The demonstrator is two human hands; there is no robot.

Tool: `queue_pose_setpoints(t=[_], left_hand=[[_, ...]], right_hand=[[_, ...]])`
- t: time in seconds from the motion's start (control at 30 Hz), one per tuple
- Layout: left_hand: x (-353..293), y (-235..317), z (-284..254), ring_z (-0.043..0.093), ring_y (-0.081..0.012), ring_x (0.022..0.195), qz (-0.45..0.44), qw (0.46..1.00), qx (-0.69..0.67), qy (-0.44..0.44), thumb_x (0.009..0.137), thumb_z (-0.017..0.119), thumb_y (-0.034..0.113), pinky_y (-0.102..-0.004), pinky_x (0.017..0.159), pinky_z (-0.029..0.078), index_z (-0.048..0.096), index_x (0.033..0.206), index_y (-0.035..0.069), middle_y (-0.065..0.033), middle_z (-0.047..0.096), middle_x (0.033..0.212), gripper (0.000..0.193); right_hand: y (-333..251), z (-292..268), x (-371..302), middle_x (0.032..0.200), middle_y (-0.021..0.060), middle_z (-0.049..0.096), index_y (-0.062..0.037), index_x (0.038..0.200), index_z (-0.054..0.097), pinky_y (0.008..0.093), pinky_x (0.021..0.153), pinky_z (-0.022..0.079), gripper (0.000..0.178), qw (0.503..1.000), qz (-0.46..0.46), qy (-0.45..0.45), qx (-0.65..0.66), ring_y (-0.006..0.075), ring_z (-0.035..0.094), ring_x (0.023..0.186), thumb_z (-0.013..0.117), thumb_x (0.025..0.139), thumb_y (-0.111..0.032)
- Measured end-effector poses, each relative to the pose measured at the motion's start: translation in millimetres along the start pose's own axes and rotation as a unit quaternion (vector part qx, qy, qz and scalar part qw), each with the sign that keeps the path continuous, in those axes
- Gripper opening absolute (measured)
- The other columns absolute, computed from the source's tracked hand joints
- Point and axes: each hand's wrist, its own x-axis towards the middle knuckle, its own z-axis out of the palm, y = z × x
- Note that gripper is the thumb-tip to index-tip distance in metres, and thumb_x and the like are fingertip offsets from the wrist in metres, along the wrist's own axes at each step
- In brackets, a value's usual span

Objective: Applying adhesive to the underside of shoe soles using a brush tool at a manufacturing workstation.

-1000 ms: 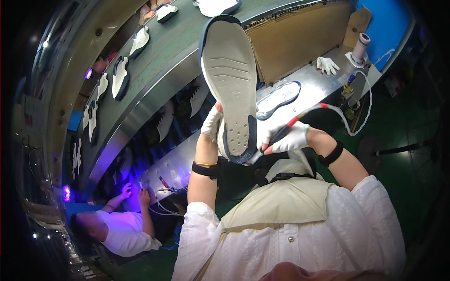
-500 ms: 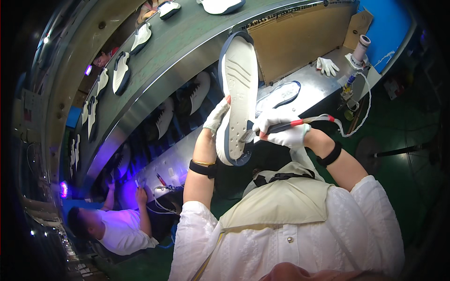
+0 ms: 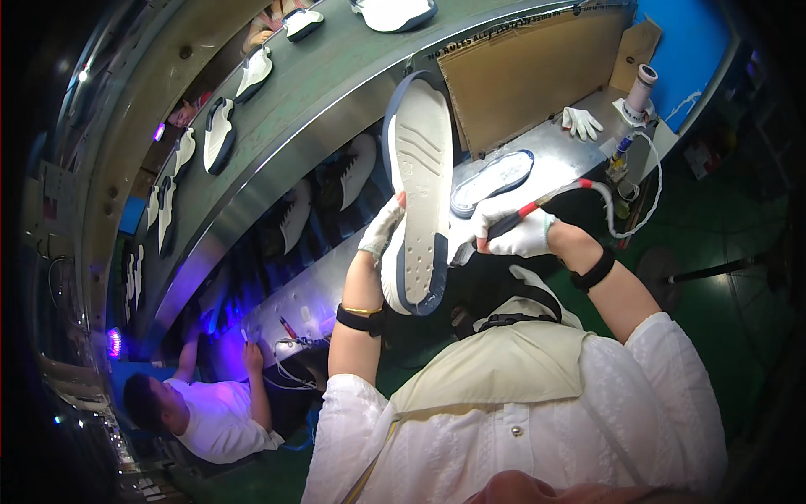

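Note:
A white shoe sole (image 3: 426, 160) with a dark blue rim stands nearly lengthwise in front of me, its inner face turned to me. My left hand (image 3: 383, 227), in a white glove with bare fingertips, grips its left edge near the middle. On the other side, my gloved right hand (image 3: 522, 233) is closed round a brush (image 3: 504, 225) with a dark handle and red bands. The brush's tip is beside the sole's right edge near the heel; I cannot tell if they touch. A white tube (image 3: 611, 220) runs from the handle's end.
Another sole (image 3: 494, 181) lies on the metal bench beyond my right hand. A loose glove (image 3: 581, 123), a white spool (image 3: 642, 91) and a cardboard panel (image 3: 529, 84) are farther back. Several soles ride the green conveyor (image 3: 336, 63). A co-worker (image 3: 220, 412) sits at the lower left.
The brush has come off the sole's inner face and moved slightly right, to its edge. The sole has dropped a little toward me and shifted slightly left.

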Motion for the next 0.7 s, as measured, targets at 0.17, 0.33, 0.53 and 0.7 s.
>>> queue_pose_setpoints(t=[0.17,0.33,0.53,0.7], left_hand=[[-5,-1,-5,0.057,-0.0208,0.109,0.028,0.999,-0.013,0.019,0.092,0.059,0.038,-0.0333,0.091,0.048,0.041,0.136,0.003,-0.0106,0.055,0.125,0.059],[-24,-9,-9,0.055,-0.0235,0.113,0.207,0.978,0.017,-0.029,0.091,0.057,0.045,-0.0365,0.097,0.045,0.039,0.136,0.002,-0.0122,0.053,0.127,0.065],[-72,4,-28,0.051,-0.0292,0.119,0.331,0.922,-0.196,0.050,0.086,0.055,0.057,-0.0431,0.103,0.039,0.041,0.137,0.004,-0.0132,0.051,0.132,0.075],[-79,-26,-10,0.052,-0.0286,0.117,0.204,0.913,-0.346,-0.066,0.083,0.054,0.062,-0.0424,0.100,0.041,0.041,0.136,0.003,-0.0133,0.053,0.130,0.080]], right_hand=[[0,-1,9,0.087,0.0059,0.063,-0.0053,0.085,0.061,0.0299,0.078,0.047,0.016,0.986,-0.149,0.051,-0.057,0.0168,0.059,0.085,0.061,0.075,0.007],[-6,-11,-1,0.092,0.0059,0.064,-0.0060,0.083,0.061,0.0312,0.079,0.047,0.016,0.987,-0.155,0.037,-0.035,0.0178,0.059,0.085,0.061,0.073,0.007],[-1,-17,-13,0.103,0.0085,0.064,-0.0061,0.092,0.058,0.0267,0.076,0.046,0.019,0.970,-0.076,0.209,0.096,0.0127,0.058,0.087,0.065,0.080,0.006],[15,8,-5,0.102,0.0079,0.063,-0.0064,0.096,0.059,0.0274,0.082,0.047,0.023,0.951,-0.028,0.212,0.223,0.0138,0.059,0.092,0.066,0.079,0.007]])
